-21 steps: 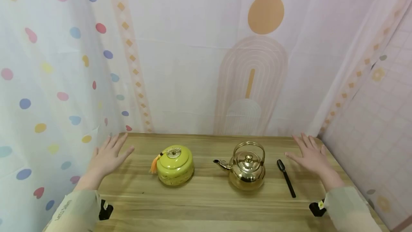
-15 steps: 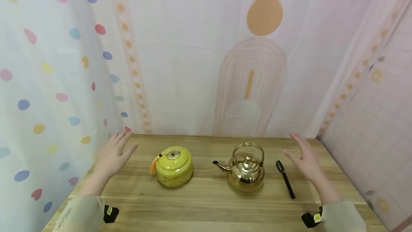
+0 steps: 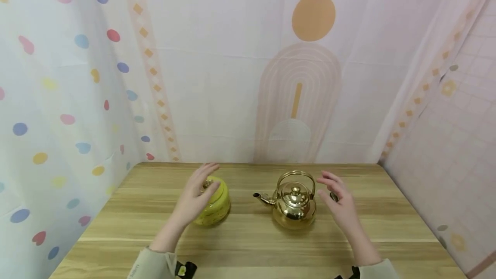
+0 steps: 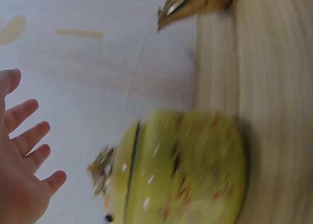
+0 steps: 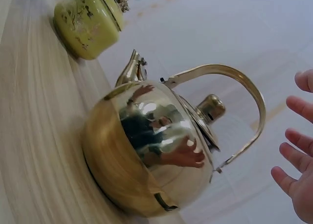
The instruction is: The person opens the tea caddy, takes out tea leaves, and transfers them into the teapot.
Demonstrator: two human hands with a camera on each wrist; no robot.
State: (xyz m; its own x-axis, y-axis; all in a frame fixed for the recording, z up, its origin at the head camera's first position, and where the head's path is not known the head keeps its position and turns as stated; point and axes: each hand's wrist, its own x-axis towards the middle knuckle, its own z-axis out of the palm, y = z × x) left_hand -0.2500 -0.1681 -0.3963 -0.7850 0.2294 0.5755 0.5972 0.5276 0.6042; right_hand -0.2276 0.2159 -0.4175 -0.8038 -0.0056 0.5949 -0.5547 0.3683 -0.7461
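Observation:
A yellow-green lidded jar (image 3: pixel 215 212) stands on the left of the wooden table, partly hidden in the head view behind my left hand (image 3: pixel 195 197). That hand hangs over it with fingers spread; in the left wrist view a gap separates the fingers from the jar's lid (image 4: pixel 124 170). To the right stands a shiny gold kettle (image 3: pixel 294 210) with a raised handle and its spout pointing left. Beside its handle hovers my right hand (image 3: pixel 342 203), fingers apart, holding nothing. Behind this hand a bit of the black spoon (image 3: pixel 334 197) shows; the rest is covered.
A wooden tabletop (image 3: pixel 248 249) lies under everything. A pale patterned curtain (image 3: pixel 217 98) hangs along its back edge, with a dotted curtain (image 3: pixel 69 98) on the left and a checked one (image 3: pixel 457 141) on the right. Bare wood shows between jar and kettle.
Both hands have moved inward from the table's sides, the left over the jar and the right beside the kettle, now covering most of the spoon. Jar and kettle stay in place.

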